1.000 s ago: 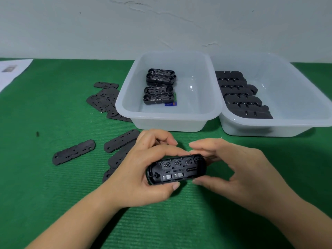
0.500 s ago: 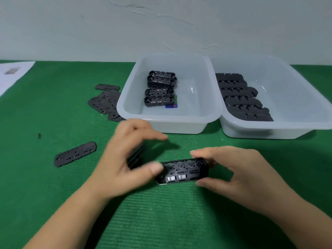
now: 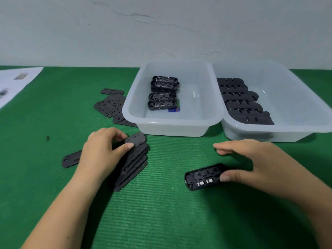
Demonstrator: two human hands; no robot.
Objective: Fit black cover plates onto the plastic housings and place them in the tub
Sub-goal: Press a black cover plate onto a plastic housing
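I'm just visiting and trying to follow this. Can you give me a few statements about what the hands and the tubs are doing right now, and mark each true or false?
1. The left hand pinches a cover plate at the top of a pile. True.
2. The right hand holds a housing over the tub. False: the housing is low over the green mat, in front of the tubs.
3. The left tub holds four housings. True.
4. The right tub is empty. False: a row of black parts lies in it.
5. The held housing already wears its plate. False: its inside shows.
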